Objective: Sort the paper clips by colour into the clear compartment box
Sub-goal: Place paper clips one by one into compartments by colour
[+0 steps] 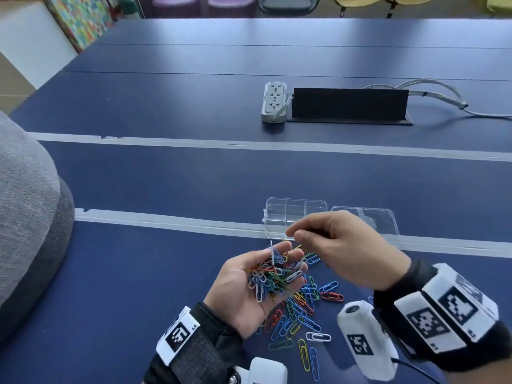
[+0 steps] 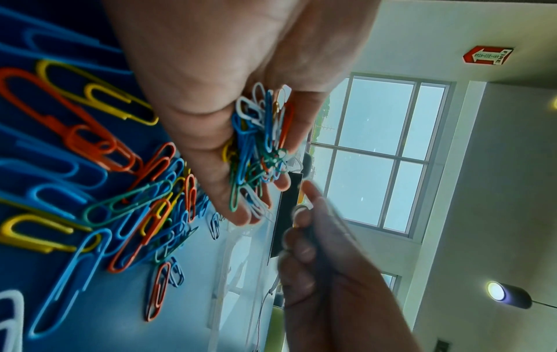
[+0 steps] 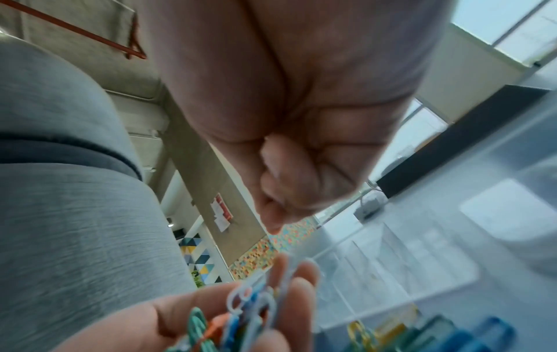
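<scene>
The cupped left hand [image 1: 250, 284] cradles a heap of mixed-colour wire paper clips [image 1: 274, 273]; the right hand [image 1: 338, 245], its grip curled with contents unclear, hovers at one o'clock, nearer the clear plastic compartment box [image 1: 293, 217] on the table [image 1: 166, 189] at twelve.

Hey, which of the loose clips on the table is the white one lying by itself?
The white paper clip lies flat near the right wrist camera, apart from the mixed pile; the other white clips sit in the left hand.

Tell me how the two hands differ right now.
The left hand lies palm up, cupping a mixed heap of paper clips; the right hand is turned knuckles up, fingers curled. The left sits nearer the person; the right hovers closer to the clear compartment box. Whether the right pinches a clip is unclear. Both wear wrist trackers.
</scene>
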